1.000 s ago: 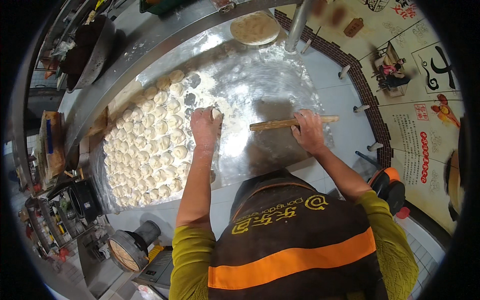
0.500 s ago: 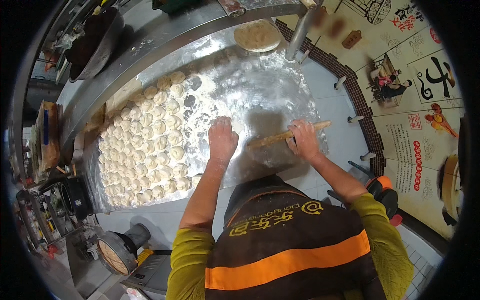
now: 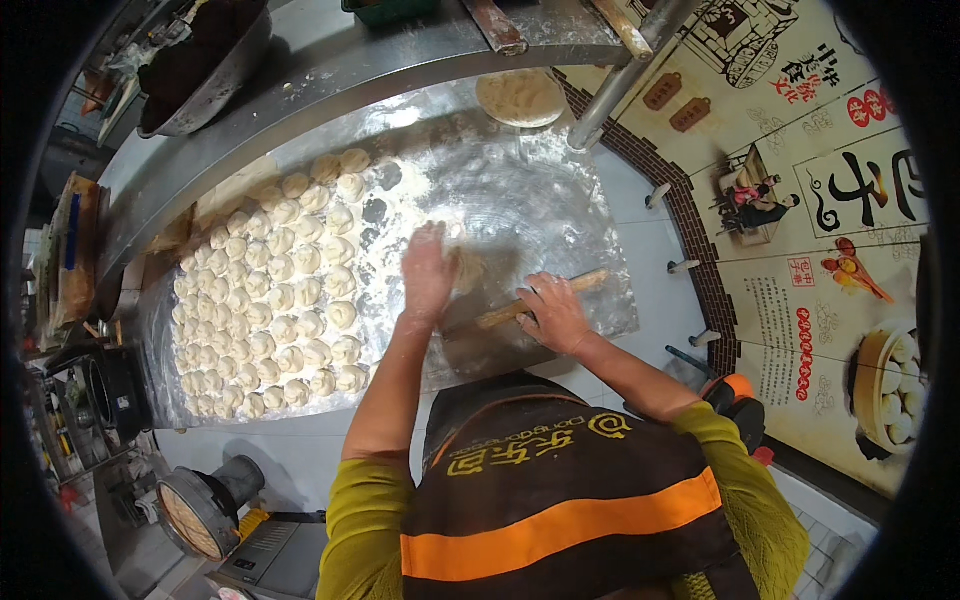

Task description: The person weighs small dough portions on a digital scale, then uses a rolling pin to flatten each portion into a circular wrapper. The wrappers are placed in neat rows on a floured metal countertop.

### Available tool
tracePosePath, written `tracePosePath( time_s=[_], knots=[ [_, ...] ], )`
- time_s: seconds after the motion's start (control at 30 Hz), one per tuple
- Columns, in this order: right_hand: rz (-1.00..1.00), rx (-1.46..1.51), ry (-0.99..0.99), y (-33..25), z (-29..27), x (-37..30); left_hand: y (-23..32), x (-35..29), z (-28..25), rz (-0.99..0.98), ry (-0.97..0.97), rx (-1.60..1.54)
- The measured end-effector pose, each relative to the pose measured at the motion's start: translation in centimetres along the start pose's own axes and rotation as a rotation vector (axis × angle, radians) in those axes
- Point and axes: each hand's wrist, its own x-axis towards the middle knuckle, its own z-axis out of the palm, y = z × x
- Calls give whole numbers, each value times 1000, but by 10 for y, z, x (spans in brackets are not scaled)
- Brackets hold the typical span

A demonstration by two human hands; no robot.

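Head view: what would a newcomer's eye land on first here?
Most likely the rows of pale dough pieces covering the left half of the floured metal worktop. Next, at centre, the left hand lies flat on a small piece of dough while the right hand presses on a wooden rolling pin. A flat round of dough lies at the worktop's far edge.

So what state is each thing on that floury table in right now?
Left hand: flat on a dough piece, floury.
Right hand: pressing on the rolling pin.
Rolling pin: lying on the table, under the right hand.
Dough piece: partly flattened, beside the left hand.
Dough balls: unrolled, in rows, left of the hands.
Flat disc: rolled out, lying at the far edge.
Table: dusted with flour.
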Motion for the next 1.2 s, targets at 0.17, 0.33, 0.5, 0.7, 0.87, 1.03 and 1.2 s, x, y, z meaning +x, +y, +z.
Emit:
tracePosePath(
  time_s=[0.17, 0.33, 0.5, 0.7, 0.87, 1.03, 1.2],
  knots=[
    [-53, 2, -3, -11, 9, 14, 7, 7, -37, -316, -265, -249],
    [2, -54, -46, -23, 3, 29, 7, -17, -26, -487, -230, -598],
    [91, -122, 112, -9, 20, 102, 3, -17, -20, -452, -283, -582],
    [24, -84, -184, -33, -1, 40, 2, -19, -23, -479, -418, -637],
    [101, -127, -56, -38, 8, 56, 11, -27, -21, -532, -274, -552],
    [51, -152, 134, -14, 33, 101, 17, -15, -22, -351, -321, -382],
    [42, -112, -121, -42, 5, 27, 10, -26, -17, -462, -301, -462]
  ],
)
